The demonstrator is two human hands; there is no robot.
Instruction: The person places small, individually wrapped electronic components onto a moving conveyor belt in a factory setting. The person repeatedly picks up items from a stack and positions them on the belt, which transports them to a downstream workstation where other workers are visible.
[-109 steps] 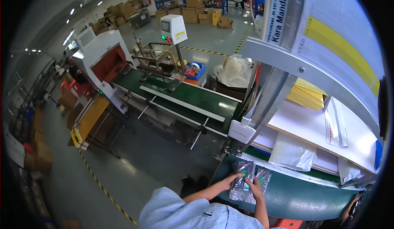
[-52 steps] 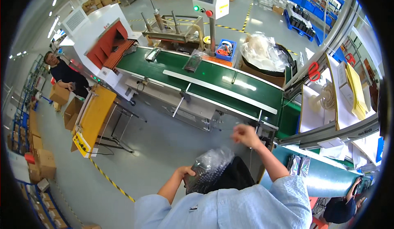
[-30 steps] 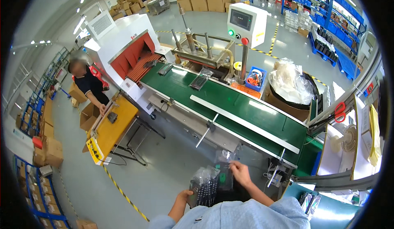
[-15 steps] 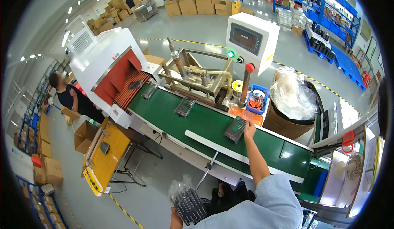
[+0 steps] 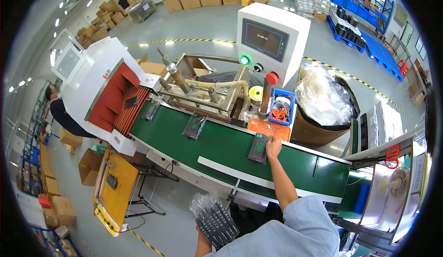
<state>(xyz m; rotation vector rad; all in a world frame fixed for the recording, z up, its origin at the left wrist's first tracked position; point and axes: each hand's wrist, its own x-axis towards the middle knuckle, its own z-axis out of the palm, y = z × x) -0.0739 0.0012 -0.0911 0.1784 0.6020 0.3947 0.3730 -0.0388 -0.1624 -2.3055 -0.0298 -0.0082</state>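
My right hand (image 5: 273, 147) pinches the right edge of a flat black box (image 5: 257, 147) with green marking, in a clear plastic bag, lying on the green conveyor belt (image 5: 226, 142). Low in the view, my left hand (image 5: 202, 236) holds a stack of similar black boxes (image 5: 217, 224), their clear bags bunched at the upper end. Most of its fingers are hidden beneath the stack. Farther left along the belt lie two bagged black packages, a nearer one (image 5: 194, 126) and a farther one (image 5: 151, 111). Another small package (image 5: 132, 102) rests on the rollers at the tunnel mouth.
A white machine with a red-lined tunnel (image 5: 108, 95) stands at the belt's left end. Behind the belt are a control box (image 5: 272, 40), a metal frame (image 5: 221, 108), an orange tray (image 5: 269, 128) and a blue bin (image 5: 282, 107). A yellow table (image 5: 117, 190) stands left; a co-worker (image 5: 64, 116) is beyond.
The whole view has shifted with my head. The box under my right hand has turned straighter on the belt. My left hand still holds its stack. The co-worker at left has turned.
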